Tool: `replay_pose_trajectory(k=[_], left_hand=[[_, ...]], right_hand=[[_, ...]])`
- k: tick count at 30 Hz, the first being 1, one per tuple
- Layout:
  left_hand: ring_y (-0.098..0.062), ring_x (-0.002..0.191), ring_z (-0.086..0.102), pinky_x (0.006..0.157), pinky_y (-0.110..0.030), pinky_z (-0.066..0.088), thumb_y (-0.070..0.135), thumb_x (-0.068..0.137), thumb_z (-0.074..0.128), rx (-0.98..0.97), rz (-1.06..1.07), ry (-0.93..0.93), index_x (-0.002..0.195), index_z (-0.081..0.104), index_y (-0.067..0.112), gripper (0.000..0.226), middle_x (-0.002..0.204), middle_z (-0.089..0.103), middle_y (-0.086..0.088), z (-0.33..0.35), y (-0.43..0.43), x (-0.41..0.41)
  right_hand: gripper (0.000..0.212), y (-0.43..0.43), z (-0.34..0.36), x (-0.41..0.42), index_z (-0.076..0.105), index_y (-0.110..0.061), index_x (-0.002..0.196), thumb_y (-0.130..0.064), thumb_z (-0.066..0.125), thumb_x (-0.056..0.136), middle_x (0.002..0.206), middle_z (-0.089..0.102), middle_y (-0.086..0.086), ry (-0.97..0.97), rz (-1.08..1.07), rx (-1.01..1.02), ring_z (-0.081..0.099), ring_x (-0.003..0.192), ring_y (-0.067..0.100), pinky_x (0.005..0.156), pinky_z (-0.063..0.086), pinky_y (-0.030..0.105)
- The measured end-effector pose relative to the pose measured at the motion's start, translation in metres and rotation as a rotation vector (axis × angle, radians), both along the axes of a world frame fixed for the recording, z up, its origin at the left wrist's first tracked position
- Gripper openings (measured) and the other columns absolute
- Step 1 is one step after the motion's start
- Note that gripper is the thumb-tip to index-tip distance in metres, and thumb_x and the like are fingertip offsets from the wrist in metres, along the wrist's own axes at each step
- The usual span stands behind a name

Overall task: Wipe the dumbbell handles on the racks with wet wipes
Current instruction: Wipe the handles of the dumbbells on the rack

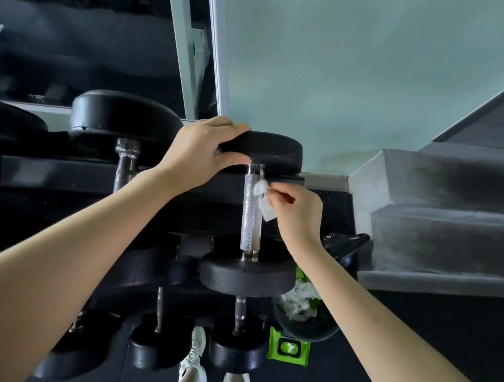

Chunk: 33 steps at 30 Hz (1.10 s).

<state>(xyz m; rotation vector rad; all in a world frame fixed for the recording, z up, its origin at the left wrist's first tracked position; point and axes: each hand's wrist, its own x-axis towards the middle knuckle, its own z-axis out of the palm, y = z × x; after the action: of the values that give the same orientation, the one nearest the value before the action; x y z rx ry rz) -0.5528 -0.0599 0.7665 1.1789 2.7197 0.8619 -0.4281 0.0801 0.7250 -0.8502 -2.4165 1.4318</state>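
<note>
A dumbbell with a knurled silver handle (252,212) lies on the top tier of the black rack (60,170), its black round heads at far and near ends. My left hand (205,148) grips the far head (267,150), fingers curled over its top edge. My right hand (298,211) pinches a crumpled white wet wipe (263,198) and holds it against the right side of the handle's upper part.
More dumbbells sit to the left (127,124) and on lower tiers (236,341). A green wet-wipe pack (288,348) lies on the floor beside a black bin (305,324) holding used wipes. Grey stairs (444,217) rise at right. A mirror is behind the rack.
</note>
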Motion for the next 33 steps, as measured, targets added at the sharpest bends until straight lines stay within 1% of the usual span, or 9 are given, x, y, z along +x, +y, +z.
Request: replay_pose_trajectory(k=[4,9,13,17,22,24,26,28,33], left_hand=[[-0.022,0.072,0.057,0.074,-0.025,0.044,0.039,0.079,0.070,-0.001,0.022,-0.037,0.123,0.062,0.018,0.049,0.101,0.064,0.001,0.000,-0.002,-0.002],[-0.018,0.069,0.053,0.068,-0.005,0.036,0.038,0.078,0.071,0.021,0.059,-0.109,0.124,0.062,0.024,0.048,0.098,0.061,0.009,-0.002,-0.007,-0.004],[-0.018,0.073,0.055,0.073,-0.013,0.041,0.036,0.077,0.072,0.026,0.053,-0.108,0.123,0.063,0.024,0.048,0.100,0.063,0.008,-0.001,-0.008,-0.004],[-0.016,0.070,0.053,0.069,-0.005,0.036,0.038,0.077,0.071,0.022,0.032,-0.078,0.122,0.063,0.022,0.049,0.097,0.059,0.012,-0.003,-0.008,-0.007],[-0.016,0.068,0.052,0.072,-0.018,0.043,0.041,0.077,0.070,0.031,0.038,-0.072,0.123,0.063,0.023,0.050,0.095,0.058,0.012,-0.003,-0.009,-0.007],[-0.014,0.070,0.052,0.072,-0.017,0.042,0.041,0.077,0.071,0.028,0.037,-0.069,0.123,0.063,0.023,0.049,0.097,0.058,0.013,-0.004,-0.008,-0.007],[-0.015,0.071,0.053,0.072,-0.013,0.040,0.040,0.078,0.071,0.030,0.030,-0.071,0.123,0.063,0.022,0.049,0.098,0.060,0.011,-0.004,-0.008,-0.007],[-0.016,0.071,0.054,0.072,-0.013,0.039,0.040,0.078,0.071,0.035,0.028,-0.065,0.122,0.063,0.022,0.048,0.098,0.060,0.012,-0.003,-0.007,-0.006],[-0.018,0.073,0.057,0.070,-0.015,0.037,0.039,0.080,0.070,0.017,0.027,-0.046,0.123,0.063,0.021,0.048,0.098,0.060,0.010,0.000,-0.002,-0.002]], right_hand=[[0.019,-0.005,-0.001,-0.011,0.074,-0.003,0.086,-0.006,0.055,0.091,0.087,0.064,-0.001,0.067,0.124,0.184,0.053,0.073,0.005,0.068,0.038,0.005],[0.015,0.006,-0.010,0.032,0.070,0.003,0.078,0.000,0.057,0.087,0.076,0.061,0.010,0.087,0.500,0.308,0.058,0.068,0.020,0.063,0.050,0.030],[0.020,0.000,0.002,0.000,0.071,0.002,0.085,-0.003,0.052,0.089,0.087,0.065,0.015,0.133,0.389,0.342,0.058,0.080,0.022,0.073,0.044,0.017],[0.022,-0.008,-0.009,-0.020,0.069,-0.001,0.072,-0.009,0.050,0.079,0.074,0.066,0.009,0.248,0.291,0.607,0.061,0.064,0.025,0.057,0.047,0.023],[0.029,-0.001,-0.010,-0.002,0.068,0.000,0.069,-0.011,0.048,0.087,0.072,0.065,0.011,0.190,0.298,0.474,0.061,0.065,0.022,0.064,0.044,0.017],[0.022,0.000,-0.008,-0.018,0.073,0.000,0.084,-0.004,0.052,0.090,0.085,0.070,0.012,0.141,0.168,0.364,0.062,0.078,0.020,0.071,0.035,0.009],[0.019,-0.003,-0.014,-0.015,0.072,-0.002,0.080,0.000,0.055,0.088,0.082,0.069,0.009,0.140,0.145,0.371,0.061,0.076,0.017,0.068,0.037,0.012],[0.021,-0.002,-0.022,0.008,0.069,-0.003,0.071,0.002,0.056,0.086,0.076,0.068,0.006,0.137,0.259,0.394,0.060,0.071,0.014,0.064,0.044,0.018],[0.011,0.013,-0.012,0.042,0.074,-0.003,0.087,0.000,0.064,0.086,0.081,0.068,0.000,-0.035,0.514,0.157,0.059,0.069,0.002,0.066,0.046,0.010]])
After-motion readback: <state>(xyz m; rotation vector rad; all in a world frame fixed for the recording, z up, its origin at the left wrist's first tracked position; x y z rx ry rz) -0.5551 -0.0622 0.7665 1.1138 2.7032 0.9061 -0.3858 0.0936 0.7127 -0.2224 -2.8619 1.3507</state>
